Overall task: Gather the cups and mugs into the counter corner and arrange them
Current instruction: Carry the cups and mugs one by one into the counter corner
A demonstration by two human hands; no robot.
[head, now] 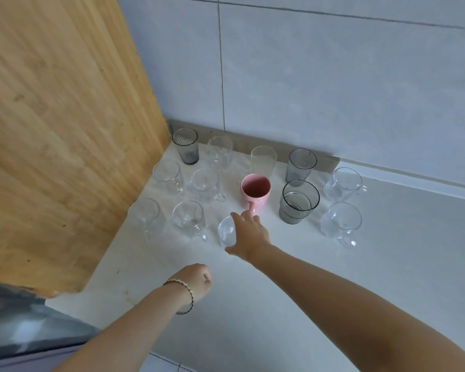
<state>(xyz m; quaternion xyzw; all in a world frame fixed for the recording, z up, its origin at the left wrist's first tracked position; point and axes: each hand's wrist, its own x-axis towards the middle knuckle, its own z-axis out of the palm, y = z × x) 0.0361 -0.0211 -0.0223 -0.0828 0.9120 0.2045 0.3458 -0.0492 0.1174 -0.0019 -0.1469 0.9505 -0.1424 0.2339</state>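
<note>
Now right hand [249,233] grips an upright clear glass [226,230]; left hand [198,280] loosely fisted

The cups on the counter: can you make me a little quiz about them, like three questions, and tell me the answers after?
1. True or false: the pink mug is lying on its side.
2. Which of the two hands is on the clear glass in the front row? A) left hand B) right hand
3. Fill in: the smoky grey tumbler nearest the corner stands beside the ______ panel.

Key:
1. False, it stands upright with its handle towards the person.
2. B. The left hand is curled above the counter, touching nothing.
3. Wooden.
</note>
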